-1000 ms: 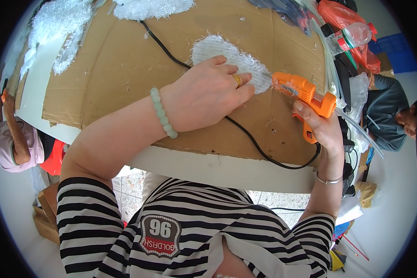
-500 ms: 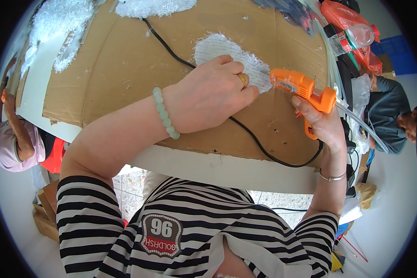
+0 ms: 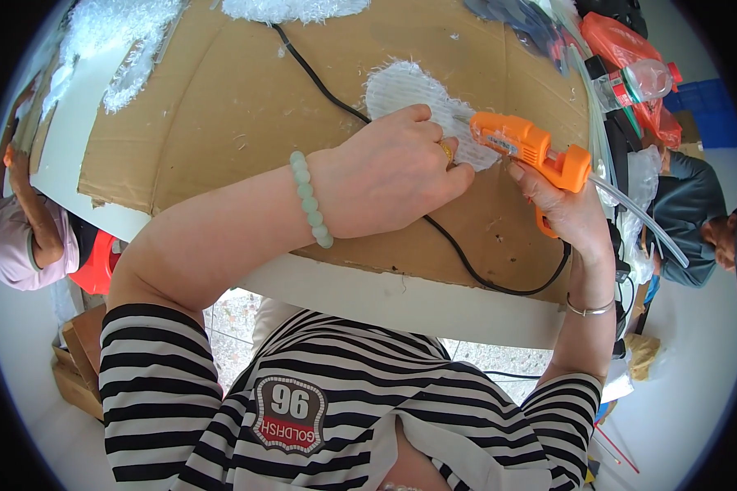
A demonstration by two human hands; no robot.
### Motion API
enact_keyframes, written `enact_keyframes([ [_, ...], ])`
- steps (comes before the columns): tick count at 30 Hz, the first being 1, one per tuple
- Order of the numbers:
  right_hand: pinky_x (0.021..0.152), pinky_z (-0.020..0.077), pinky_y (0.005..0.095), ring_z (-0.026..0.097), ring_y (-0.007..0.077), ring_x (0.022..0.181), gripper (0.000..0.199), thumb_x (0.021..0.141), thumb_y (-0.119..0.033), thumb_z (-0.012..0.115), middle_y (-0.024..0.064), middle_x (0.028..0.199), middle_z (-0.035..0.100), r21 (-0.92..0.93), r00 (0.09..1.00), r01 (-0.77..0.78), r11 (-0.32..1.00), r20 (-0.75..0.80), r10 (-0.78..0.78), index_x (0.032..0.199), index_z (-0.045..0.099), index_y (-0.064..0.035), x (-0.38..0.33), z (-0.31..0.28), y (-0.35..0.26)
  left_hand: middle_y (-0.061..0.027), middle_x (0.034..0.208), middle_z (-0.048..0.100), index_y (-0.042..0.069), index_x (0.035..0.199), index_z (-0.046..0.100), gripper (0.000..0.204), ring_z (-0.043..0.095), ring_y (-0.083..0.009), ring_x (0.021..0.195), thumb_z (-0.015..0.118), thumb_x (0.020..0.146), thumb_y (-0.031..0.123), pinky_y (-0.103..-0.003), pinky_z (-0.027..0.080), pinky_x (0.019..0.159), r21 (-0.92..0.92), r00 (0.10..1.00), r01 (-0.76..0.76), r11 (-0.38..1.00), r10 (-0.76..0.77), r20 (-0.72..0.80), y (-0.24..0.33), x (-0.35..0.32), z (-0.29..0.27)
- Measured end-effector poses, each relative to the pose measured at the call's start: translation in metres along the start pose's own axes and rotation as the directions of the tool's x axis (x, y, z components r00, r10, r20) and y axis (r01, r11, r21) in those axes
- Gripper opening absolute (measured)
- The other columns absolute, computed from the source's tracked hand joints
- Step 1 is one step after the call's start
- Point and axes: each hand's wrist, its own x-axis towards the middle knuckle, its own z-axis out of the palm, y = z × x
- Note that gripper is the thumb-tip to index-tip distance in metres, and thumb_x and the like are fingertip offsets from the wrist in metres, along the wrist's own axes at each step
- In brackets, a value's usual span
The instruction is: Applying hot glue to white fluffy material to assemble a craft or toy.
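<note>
My right hand (image 3: 558, 204) is wrapped round the grip of an orange hot glue gun (image 3: 520, 146), with a clear glue stick (image 3: 643, 211) poking out of its back end. The gun's nozzle points left, over the right part of a white ribbed piece with fringed edges (image 3: 413, 92). That piece lies flat on brown cardboard (image 3: 246, 106). My left hand (image 3: 393, 172) rests on its near edge, back upward and fingers curled down onto it. The fingertips are hidden beneath the hand. A black cord (image 3: 458, 254) runs under my left hand and curves toward the gun.
More white fringed pieces (image 3: 127, 41) lie at the far left of the white table (image 3: 368, 296). A clear bottle (image 3: 647, 80) and a red plastic bag (image 3: 618, 49) are at the far right. One person (image 3: 37, 237) is at the left, another (image 3: 688, 217) at the right.
The glue gun has shifted left relative to the white piece, its nozzle now farther over it. My left hand keeps its place on the piece. The whole view has slid slightly.
</note>
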Motion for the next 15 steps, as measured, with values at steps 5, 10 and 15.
enact_keyframes([
  [5, 0.054, 0.0379, 0.0215, 0.045, 0.0048, 0.061, 0.022, 0.082, -0.02, 0.068, -0.0039, 0.068, 0.054, -0.057, 0.999, -0.032, 0.998, -0.001, 0.032, 0.093, 0.064, -0.0017, 0.006, 0.003, -0.009, -0.013, 0.095, 0.063, 0.002, 0.091, 0.056, 0.021, 0.059, -0.0229, 0.085, 0.055, 0.072, 0.01, -0.033, 0.047, 0.079, -0.02, 1.0, 0.006, 1.0, -0.006, 0.012, 0.0, -0.001, 0.0],
  [10, 0.055, 0.0376, 0.0208, 0.046, 0.0043, 0.062, 0.022, 0.082, -0.021, 0.068, -0.0044, 0.069, 0.054, -0.086, 0.998, -0.056, 0.995, -0.024, 0.054, 0.094, 0.065, -0.0025, 0.009, 0.007, -0.021, -0.0061, 0.064, 0.058, 0.005, 0.073, 0.055, 0.007, 0.06, -0.0215, 0.067, 0.058, 0.069, 0.01, -0.032, 0.046, 0.059, 0.012, 0.989, -0.015, 1.0, 0.017, -0.147, -0.001, -0.001, 0.008],
  [15, 0.058, 0.0405, 0.0219, 0.049, 0.0053, 0.065, 0.024, 0.082, -0.021, 0.068, -0.003, 0.073, 0.057, -0.076, 0.998, -0.065, 0.995, -0.006, 0.065, 0.095, 0.064, -0.0018, 0.017, 0.007, -0.023, -0.0063, 0.064, 0.058, 0.005, 0.073, 0.055, 0.007, 0.06, -0.0212, 0.067, 0.058, 0.069, 0.01, -0.032, 0.048, 0.058, 0.015, 0.99, -0.017, 1.0, 0.019, -0.141, -0.001, -0.001, 0.009],
])
